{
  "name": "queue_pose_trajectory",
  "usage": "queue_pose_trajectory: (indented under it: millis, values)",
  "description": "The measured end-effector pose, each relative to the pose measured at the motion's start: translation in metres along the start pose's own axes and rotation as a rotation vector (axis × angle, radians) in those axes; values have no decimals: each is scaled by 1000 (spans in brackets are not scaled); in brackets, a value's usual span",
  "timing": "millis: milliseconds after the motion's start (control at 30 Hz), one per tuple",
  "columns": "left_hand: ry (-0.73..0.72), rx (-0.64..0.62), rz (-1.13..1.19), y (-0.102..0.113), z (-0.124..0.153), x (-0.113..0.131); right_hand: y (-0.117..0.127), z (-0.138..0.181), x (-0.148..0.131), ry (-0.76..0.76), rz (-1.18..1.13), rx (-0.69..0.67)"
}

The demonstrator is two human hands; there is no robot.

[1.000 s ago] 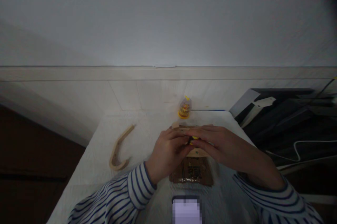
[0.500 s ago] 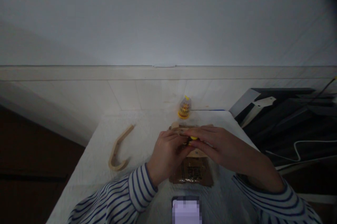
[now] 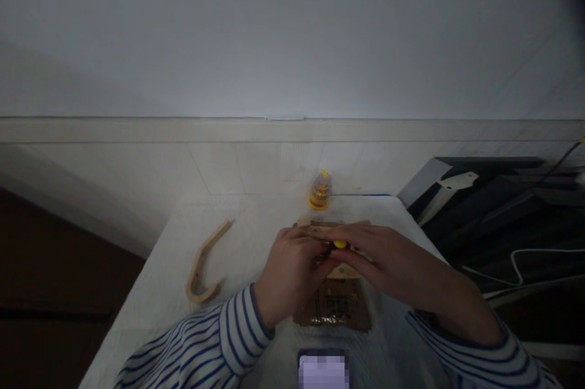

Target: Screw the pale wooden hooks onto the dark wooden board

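Note:
In the middle of the table, a pale wooden piece (image 3: 350, 271) with screws in it lies beneath both hands. My right hand (image 3: 372, 249) pinches a small screwdriver by its yellow handle (image 3: 340, 244) between thumb and fingers. Closed beside it, my left hand (image 3: 292, 267) grips the wooden piece around the dark part at the screwdriver's end. The fingers hide the screwdriver's tip. Under the wood is a brown, shiny plastic-wrapped packet (image 3: 336, 306) with dark printing.
A J-shaped wooden part (image 3: 197, 270) lies at the left of the white-covered table (image 3: 159, 316). Near the wall stands a clear container (image 3: 320, 191) with a yellow base. A phone (image 3: 323, 371) is at the front edge. Dark panels (image 3: 498, 218) and a white cable (image 3: 516, 267) are on the right.
The yellow handle shows a little more between my right fingers. Both hands stay at the wooden piece, and the whole view has shifted slightly.

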State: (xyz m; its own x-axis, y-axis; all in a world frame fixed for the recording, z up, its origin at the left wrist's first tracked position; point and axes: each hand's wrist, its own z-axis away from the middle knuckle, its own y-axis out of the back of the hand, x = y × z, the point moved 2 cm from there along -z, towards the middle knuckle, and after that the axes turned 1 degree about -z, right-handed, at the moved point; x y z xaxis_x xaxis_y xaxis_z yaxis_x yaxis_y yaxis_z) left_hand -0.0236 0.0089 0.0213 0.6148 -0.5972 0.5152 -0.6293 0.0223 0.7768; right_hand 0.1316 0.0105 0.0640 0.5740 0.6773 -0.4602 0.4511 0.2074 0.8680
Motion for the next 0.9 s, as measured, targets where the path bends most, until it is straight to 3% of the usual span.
queue_pose_trajectory:
  millis: [500,900]
  values:
    - [-28,23,26,-1,1,-1,-3,1,-2,16,46,-15]
    - [-70,-47,66,3,0,-2,-6,2,-4,-3,133,9]
